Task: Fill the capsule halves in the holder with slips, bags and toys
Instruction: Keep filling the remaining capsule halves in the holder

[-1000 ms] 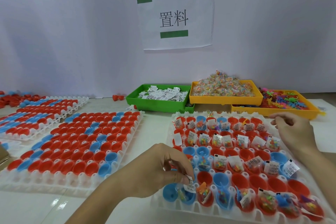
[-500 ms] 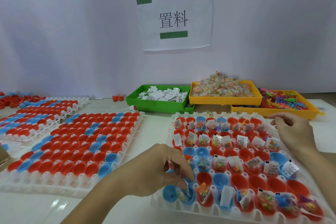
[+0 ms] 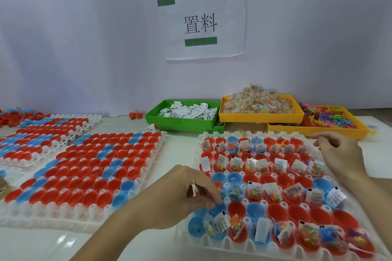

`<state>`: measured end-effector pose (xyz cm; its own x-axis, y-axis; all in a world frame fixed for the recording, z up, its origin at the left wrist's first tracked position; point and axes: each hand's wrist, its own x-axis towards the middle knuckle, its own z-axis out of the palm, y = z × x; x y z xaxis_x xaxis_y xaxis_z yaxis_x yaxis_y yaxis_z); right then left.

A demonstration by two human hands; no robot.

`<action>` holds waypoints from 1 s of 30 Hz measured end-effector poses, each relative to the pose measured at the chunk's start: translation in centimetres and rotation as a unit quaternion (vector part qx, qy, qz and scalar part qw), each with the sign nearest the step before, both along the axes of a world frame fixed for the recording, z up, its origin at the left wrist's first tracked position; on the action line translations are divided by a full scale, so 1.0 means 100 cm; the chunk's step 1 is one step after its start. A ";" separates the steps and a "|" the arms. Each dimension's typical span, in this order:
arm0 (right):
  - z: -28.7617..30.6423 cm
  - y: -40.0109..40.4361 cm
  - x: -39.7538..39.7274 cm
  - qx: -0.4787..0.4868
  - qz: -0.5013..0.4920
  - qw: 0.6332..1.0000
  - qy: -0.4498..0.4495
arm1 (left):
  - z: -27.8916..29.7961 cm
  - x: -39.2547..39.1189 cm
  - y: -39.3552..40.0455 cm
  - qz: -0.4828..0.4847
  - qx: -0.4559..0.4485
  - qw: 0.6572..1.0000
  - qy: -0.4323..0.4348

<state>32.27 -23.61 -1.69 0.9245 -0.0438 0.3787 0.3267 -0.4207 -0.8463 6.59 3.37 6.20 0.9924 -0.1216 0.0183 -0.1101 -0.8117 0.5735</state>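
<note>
Holder (image 3: 212,246) edge beside bare tabletop (image 3: 180,154)

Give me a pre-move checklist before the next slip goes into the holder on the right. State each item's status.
1. Slips left in the green tray: ok, plenty.
2. Bags left in the yellow tray: ok, heaped.
3. Empty halves remain in the holder: ok, the second row from the front is mostly bare, for example the red half.
4. Left hand carrying a slip: cannot tell, its curled fingers hide the palm.
5. Right hand free: cannot tell, fingers curled over the holder's far corner.
</note>
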 end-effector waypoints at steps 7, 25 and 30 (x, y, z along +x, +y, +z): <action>-0.002 0.000 0.001 0.007 0.002 1.000 0.003 | -0.013 0.019 0.014 0.136 -0.069 0.973 -0.171; -0.001 -0.001 0.009 0.040 -0.034 0.998 0.032 | -0.069 0.098 0.032 0.325 -0.530 0.777 -0.100; 0.011 -0.002 0.011 -0.052 -0.082 0.995 0.028 | -0.072 0.100 0.032 0.330 -0.531 0.773 -0.111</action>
